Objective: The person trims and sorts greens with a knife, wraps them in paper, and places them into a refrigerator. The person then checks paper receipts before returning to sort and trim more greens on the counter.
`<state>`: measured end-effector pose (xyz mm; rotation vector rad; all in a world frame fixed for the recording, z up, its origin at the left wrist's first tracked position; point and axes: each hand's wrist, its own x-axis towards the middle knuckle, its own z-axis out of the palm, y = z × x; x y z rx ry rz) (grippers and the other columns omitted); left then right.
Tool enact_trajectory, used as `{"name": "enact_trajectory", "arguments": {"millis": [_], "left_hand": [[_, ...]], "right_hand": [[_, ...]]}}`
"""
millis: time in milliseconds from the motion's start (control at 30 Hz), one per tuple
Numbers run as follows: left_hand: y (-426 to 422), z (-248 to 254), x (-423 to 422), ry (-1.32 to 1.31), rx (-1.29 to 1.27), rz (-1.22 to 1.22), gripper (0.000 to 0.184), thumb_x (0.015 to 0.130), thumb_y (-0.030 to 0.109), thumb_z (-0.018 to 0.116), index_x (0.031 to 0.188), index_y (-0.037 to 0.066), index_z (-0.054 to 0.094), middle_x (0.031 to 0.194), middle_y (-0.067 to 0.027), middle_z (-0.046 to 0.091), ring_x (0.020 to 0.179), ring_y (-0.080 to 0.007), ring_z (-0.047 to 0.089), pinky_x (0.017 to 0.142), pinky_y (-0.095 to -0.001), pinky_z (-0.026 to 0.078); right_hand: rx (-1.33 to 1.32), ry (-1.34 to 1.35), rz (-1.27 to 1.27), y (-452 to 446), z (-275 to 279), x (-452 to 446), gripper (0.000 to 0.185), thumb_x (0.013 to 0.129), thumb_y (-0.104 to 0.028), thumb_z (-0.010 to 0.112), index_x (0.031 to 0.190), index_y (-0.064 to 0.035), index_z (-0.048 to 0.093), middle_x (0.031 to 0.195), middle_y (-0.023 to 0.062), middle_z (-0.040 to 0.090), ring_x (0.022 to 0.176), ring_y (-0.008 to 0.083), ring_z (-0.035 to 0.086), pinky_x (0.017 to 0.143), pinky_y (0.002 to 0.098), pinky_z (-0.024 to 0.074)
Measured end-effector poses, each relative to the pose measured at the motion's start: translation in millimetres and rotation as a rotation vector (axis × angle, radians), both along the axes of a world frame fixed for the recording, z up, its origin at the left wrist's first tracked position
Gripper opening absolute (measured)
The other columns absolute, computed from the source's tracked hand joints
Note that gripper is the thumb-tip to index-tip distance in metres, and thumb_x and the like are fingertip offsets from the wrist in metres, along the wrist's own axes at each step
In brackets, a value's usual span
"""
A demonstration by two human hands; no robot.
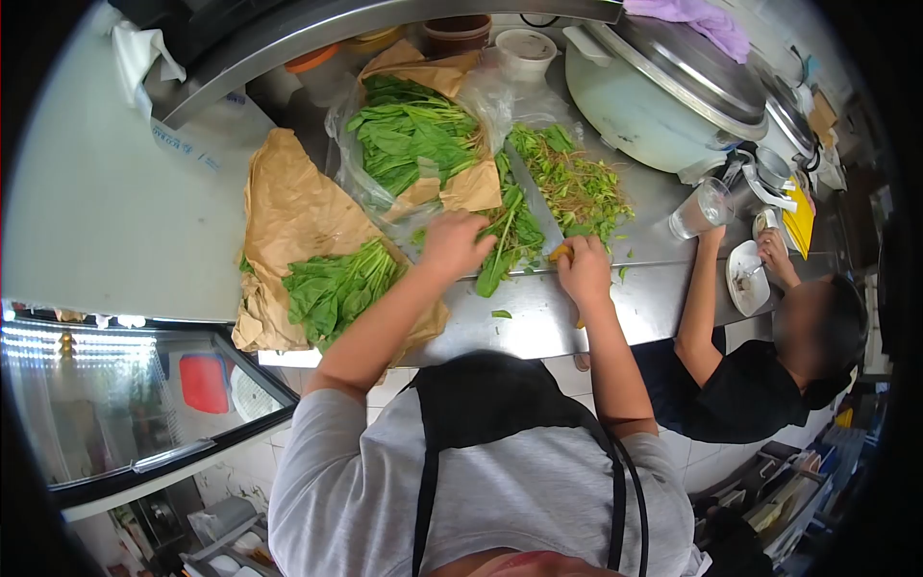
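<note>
My right hand (586, 269) is closed around the yellow-orange handle of a knife (535, 197), its long blade slanting up and to the left across the steel counter. Under and beside the blade lie loose leafy greens (510, 236). My left hand (456, 246) has its fingers curled at the left side of these greens; the fingertips are partly hidden. Right of the blade is a pile of cut stems and leaf bits (572, 183). Behind my left hand, a bunch of greens (413, 135) sits in a plastic bag with brown paper. More greens (341, 288) rest on brown paper (298, 202).
A large lidded pot (644, 101) stands at the back right, near a white tub (526, 53). At the right, another person (745, 394) has one hand by a clear glass (702, 209) and the other at a white bowl (748, 279). A glass-fronted case (115, 404) is at left.
</note>
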<state>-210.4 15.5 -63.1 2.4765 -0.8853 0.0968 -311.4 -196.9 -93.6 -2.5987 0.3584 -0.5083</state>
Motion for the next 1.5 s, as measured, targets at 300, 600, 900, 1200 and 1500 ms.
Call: {"name": "enact_trajectory", "arguments": {"millis": [300,600,900,1200,1500], "left_hand": [[-38.5,-39.0,16.4,0.171,0.249,0.14,0.039,0.073,0.028,0.062,0.105,0.007,0.054,0.087,-0.0118,0.061,0.085,-0.0267,0.057,0.073,-0.0348,0.044],[12.5,-7.1,46.3,0.598,-0.25,0.127,0.029,0.084,0.008,0.047,0.111,0.002,0.049,0.08,-0.0055,0.058,0.069,-0.0113,0.057,0.066,-0.0252,0.045],[28.6,29.1,17.3,0.626,-0.313,-0.007,0.037,0.084,0.006,0.043,0.121,0.003,0.041,0.083,-0.0104,0.061,0.077,-0.0178,0.06,0.069,-0.0288,0.047],[24.0,33.5,-3.3,0.517,-0.241,-0.072,0.024,0.085,0.012,0.042,0.106,0.002,0.049,0.083,-0.0176,0.061,0.078,-0.0304,0.06,0.07,-0.0384,0.046],[121.4,103.4,-8.1,-0.048,0.007,0.208,0.029,0.084,0.01,0.044,0.111,0.005,0.052,0.094,-0.0209,0.058,0.087,-0.036,0.055,0.076,-0.0415,0.045]], "right_hand": [[-0.208,-0.133,0.252,19.4,-19.4,22.2,0.015,0.067,-0.011,0.058,0.082,-0.0137,0.063,0.082,0.0067,0.049,0.082,0.0255,0.048,0.068,0.0379,0.0385],[-0.132,-0.191,0.264,2.3,15.1,58.8,0.006,0.07,-0.014,0.06,0.075,-0.0138,0.06,0.084,0.0041,0.055,0.085,0.0248,0.05,0.072,0.04,0.0368],[0.237,-0.186,0.215,3.6,44.5,85.7,0.03,0.078,-0.016,0.058,0.106,-0.0073,0.057,0.097,0.014,0.056,0.084,0.0282,0.055,0.076,0.0369,0.0435],[0.773,-0.083,0.424,97.3,36.8,74.0,0.025,0.088,-0.014,0.046,0.107,0.0002,0.055,0.089,0.008,0.063,0.081,0.0136,0.058,0.074,0.0252,0.0447],[0.846,-0.062,0.328,66.6,33.3,54.9,0.027,0.084,-0.01,0.052,0.11,-0.0037,0.054,0.095,0.0079,0.058,0.084,0.013,0.056,0.075,0.0257,0.0444]]}}
